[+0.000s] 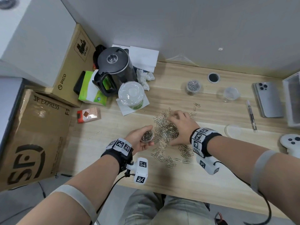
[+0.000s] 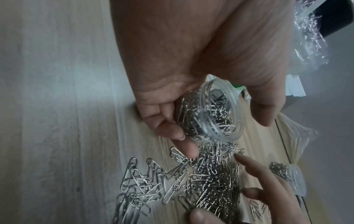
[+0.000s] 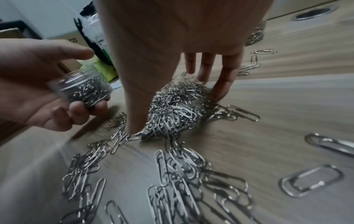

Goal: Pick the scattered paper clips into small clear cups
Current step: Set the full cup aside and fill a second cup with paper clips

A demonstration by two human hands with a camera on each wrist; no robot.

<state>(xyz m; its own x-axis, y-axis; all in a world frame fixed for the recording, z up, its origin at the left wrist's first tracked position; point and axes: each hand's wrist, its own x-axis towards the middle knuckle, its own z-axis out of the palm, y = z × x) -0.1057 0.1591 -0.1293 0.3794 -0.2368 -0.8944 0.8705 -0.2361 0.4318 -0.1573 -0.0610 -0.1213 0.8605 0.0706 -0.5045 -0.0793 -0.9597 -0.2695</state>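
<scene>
A heap of silver paper clips (image 1: 164, 129) lies mid-table, with looser clips (image 1: 168, 158) spread toward the front edge and a few (image 1: 195, 108) farther back. My left hand (image 1: 142, 138) grips a small clear cup (image 2: 210, 115), tilted toward the heap just left of it and nearly full of clips. My right hand (image 1: 176, 129) spans the heap (image 3: 176, 109) with straight fingers (image 3: 222, 78) on its far side and the thumb (image 3: 134, 121) touching the table on its near side. A second cup full of clips (image 1: 193, 86) and an empty clear cup (image 1: 230, 94) stand farther back.
A black kettle (image 1: 113, 69), a lidded drink cup (image 1: 131, 95) and tissues crowd the back left. To the right lie a phone (image 1: 267, 98), a pen (image 1: 251, 116), a clear lid (image 1: 233, 129) and a white controller (image 1: 290, 142). Cardboard boxes (image 1: 32, 135) stand off the table's left end.
</scene>
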